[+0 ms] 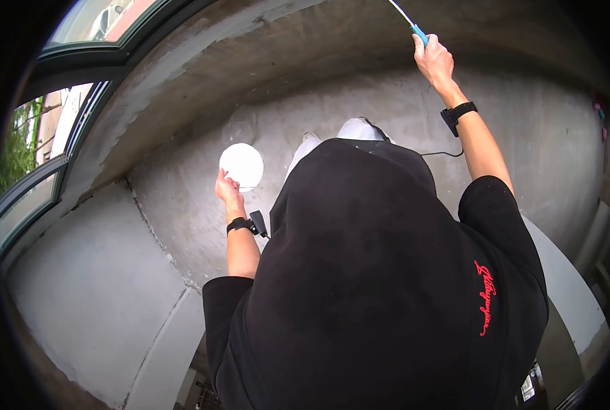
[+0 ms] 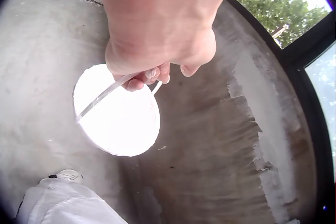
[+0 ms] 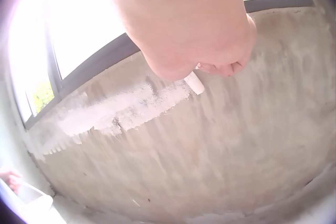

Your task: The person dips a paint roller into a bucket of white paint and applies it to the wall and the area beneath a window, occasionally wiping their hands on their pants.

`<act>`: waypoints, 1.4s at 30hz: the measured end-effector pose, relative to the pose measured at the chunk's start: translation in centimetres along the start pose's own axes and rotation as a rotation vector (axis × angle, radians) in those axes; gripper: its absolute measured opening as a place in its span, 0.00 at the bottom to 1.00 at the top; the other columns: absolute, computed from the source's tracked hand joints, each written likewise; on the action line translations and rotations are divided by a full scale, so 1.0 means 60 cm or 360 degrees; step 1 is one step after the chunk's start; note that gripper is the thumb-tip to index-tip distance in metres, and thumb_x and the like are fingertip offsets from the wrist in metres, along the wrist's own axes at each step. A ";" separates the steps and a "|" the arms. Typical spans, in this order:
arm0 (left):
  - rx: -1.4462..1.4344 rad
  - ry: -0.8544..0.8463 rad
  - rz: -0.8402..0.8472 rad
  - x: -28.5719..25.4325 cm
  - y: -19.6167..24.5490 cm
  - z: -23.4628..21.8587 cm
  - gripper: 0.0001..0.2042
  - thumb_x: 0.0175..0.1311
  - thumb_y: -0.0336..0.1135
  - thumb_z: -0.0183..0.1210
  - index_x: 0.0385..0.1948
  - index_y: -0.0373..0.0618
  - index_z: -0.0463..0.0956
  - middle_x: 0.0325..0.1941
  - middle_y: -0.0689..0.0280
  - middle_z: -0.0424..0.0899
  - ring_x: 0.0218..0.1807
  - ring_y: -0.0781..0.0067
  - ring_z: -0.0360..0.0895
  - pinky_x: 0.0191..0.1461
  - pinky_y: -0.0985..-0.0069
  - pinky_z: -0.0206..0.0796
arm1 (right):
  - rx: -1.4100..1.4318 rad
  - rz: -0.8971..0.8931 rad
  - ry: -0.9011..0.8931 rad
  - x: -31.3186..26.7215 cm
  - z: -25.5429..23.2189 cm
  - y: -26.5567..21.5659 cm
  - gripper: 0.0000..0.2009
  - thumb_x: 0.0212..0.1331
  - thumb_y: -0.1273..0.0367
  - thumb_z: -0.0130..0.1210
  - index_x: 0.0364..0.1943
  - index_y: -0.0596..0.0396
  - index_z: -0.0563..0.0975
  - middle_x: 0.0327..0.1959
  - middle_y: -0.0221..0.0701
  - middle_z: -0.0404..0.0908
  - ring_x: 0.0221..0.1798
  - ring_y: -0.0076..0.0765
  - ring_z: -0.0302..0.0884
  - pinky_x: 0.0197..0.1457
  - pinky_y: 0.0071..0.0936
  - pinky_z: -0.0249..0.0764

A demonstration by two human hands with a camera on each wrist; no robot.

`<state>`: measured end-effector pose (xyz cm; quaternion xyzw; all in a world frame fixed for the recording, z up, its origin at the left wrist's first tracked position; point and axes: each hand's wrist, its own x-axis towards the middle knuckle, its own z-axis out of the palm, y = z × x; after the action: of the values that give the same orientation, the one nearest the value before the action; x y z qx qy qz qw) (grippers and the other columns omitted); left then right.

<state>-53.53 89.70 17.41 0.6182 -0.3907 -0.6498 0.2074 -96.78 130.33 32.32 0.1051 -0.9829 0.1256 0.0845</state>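
Note:
In the head view my left hand (image 1: 229, 188) is low beside the legs, gripping the thin handle of a white bucket (image 1: 242, 166). Seen from the left wrist, the fingers curl round that handle (image 2: 102, 98) above the bucket (image 2: 123, 121), whose contents show only as bright white. My right hand (image 1: 435, 60) reaches far forward and grips the blue handle (image 1: 419, 34) of a paint roller, its pale rod running out of the head view. The right wrist view shows a white roller sleeve (image 3: 194, 83) past the fingers, close to the right end of a white paint strip (image 3: 121, 111).
A bare grey-brown wall (image 3: 210, 145) runs below dark-framed windows (image 3: 89, 66). On the left stands a pale side wall (image 1: 93, 294). The concrete floor (image 1: 188, 171) has a white-shod foot (image 2: 69, 175) on it. A cable (image 1: 443, 154) hangs from the right wrist strap.

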 end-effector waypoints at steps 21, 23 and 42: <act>-0.0107 0.0108 -0.0039 -0.031 -0.021 -0.047 0.14 0.65 0.43 0.57 0.33 0.40 0.73 0.14 0.75 0.60 0.15 0.82 0.58 0.23 0.79 0.55 | 0.0191 -0.0353 -0.0258 -0.006 0.121 -0.203 0.21 0.66 0.53 0.48 0.33 0.61 0.72 0.24 0.48 0.81 0.29 0.56 0.83 0.33 0.47 0.80; -0.0122 0.0236 -0.0080 -0.030 -0.023 -0.055 0.14 0.65 0.44 0.57 0.33 0.41 0.73 0.13 0.75 0.60 0.15 0.82 0.58 0.22 0.78 0.55 | 0.0207 -0.0419 -0.0290 -0.003 0.149 -0.235 0.21 0.66 0.53 0.48 0.34 0.62 0.72 0.25 0.47 0.82 0.29 0.55 0.83 0.33 0.45 0.80; -0.0410 0.0448 -0.0004 -0.015 -0.074 -0.072 0.14 0.64 0.43 0.59 0.33 0.39 0.74 0.15 0.75 0.60 0.15 0.83 0.57 0.20 0.81 0.52 | 0.0446 -0.0829 -0.0364 -0.031 0.227 -0.498 0.18 0.67 0.55 0.49 0.32 0.59 0.69 0.24 0.44 0.81 0.27 0.54 0.82 0.28 0.43 0.78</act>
<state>-48.26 91.98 14.87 0.6718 -0.2706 -0.6019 0.3365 -90.07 98.83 25.83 0.3774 -0.8991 0.2214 -0.0126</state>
